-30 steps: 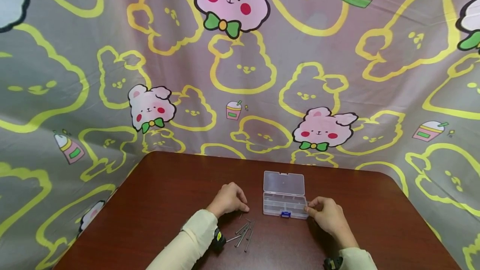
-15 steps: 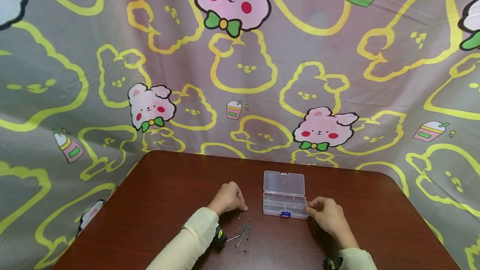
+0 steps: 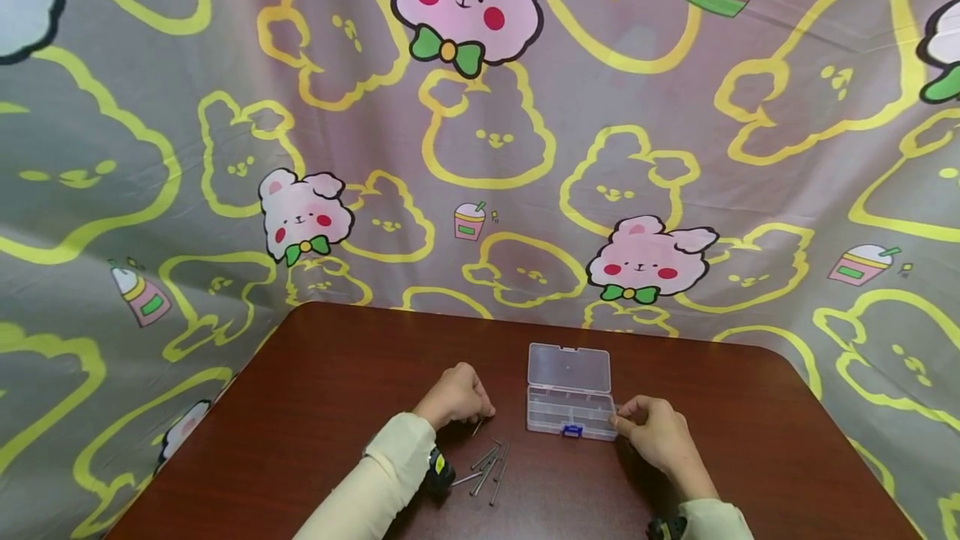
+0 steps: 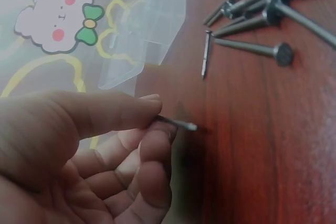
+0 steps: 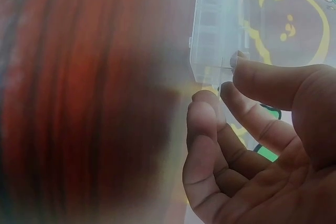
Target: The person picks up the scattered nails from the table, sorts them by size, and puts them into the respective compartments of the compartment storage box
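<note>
My left hand [image 3: 453, 397] pinches a small nail [image 4: 181, 124] between thumb and index finger, low over the table; one end of it sticks out past the fingertips. Another small nail [image 4: 206, 56] and several larger nails [image 4: 247, 46] lie loose on the wood just beyond, their flat heads pointing various ways. Right of them stands a clear plastic compartment box [image 3: 551, 418], its lid [image 3: 568, 369] tipped back and a blue latch [image 3: 572, 432] at its front. With thumb and index finger, my right hand [image 3: 658, 433] holds the box by its right end.
The dark red-brown table [image 3: 360, 357] has rounded far corners. Behind it and on both sides hangs a grey-pink cartoon-print cloth [image 3: 517, 215]. A dark wrist device [image 3: 441, 470] sits close to the nail pile on the left.
My left fingers have closed on the small nail, which lay beneath them on the table, and its slant has changed. The right hand and the box stay where they were.
</note>
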Motion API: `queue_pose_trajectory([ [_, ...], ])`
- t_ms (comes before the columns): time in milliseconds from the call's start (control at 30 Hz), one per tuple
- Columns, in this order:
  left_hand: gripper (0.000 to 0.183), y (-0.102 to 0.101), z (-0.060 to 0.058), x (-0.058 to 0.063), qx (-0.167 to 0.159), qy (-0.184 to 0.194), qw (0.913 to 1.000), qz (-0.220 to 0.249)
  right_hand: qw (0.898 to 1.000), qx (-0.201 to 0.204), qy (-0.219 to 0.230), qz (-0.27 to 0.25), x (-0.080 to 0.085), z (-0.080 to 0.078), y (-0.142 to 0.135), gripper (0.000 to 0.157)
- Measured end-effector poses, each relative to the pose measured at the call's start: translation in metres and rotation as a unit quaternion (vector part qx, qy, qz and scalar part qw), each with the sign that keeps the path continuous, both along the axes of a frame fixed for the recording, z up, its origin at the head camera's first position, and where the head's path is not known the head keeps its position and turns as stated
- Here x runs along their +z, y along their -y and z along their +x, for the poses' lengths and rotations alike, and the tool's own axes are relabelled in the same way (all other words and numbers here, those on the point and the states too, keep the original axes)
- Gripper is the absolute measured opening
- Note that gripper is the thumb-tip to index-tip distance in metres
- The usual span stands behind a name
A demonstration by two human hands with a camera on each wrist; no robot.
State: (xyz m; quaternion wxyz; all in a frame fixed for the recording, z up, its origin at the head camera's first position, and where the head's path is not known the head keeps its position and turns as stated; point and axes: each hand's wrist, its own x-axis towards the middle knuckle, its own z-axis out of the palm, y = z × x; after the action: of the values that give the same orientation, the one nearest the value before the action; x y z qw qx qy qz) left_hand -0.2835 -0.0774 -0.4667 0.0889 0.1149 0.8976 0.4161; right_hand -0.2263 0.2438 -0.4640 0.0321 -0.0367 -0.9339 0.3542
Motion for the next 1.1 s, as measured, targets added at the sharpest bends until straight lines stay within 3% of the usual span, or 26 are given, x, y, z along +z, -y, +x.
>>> queue_pose_trajectory([
  [167, 0.014, 0.0018, 0.0028, 0.0027, -0.01, 0.019, 0.9984, 0.053, 1.0, 0.001, 0.002, -0.006, 0.0003, 0.0006, -0.0001, 0.012],
  [633, 0.009, 0.0023, 0.0034, 0.0087, -0.015, 0.052, 0.9924, 0.111, 1.0, 0.002, -0.002, -0.003, -0.0012, 0.0, -0.0002, 0.012],
  [967, 0.008, -0.0023, 0.0001, 0.0094, 0.0, 0.101, 0.9788, 0.178, 1.0, 0.005, -0.002, 0.005, -0.0015, -0.001, -0.0016, 0.012],
  [1100, 0.009, -0.006, -0.0027, 0.0074, 0.006, 0.125, 0.9684, 0.216, 1.0, 0.005, -0.002, 0.006, -0.0009, -0.0004, -0.0011, 0.012],
])
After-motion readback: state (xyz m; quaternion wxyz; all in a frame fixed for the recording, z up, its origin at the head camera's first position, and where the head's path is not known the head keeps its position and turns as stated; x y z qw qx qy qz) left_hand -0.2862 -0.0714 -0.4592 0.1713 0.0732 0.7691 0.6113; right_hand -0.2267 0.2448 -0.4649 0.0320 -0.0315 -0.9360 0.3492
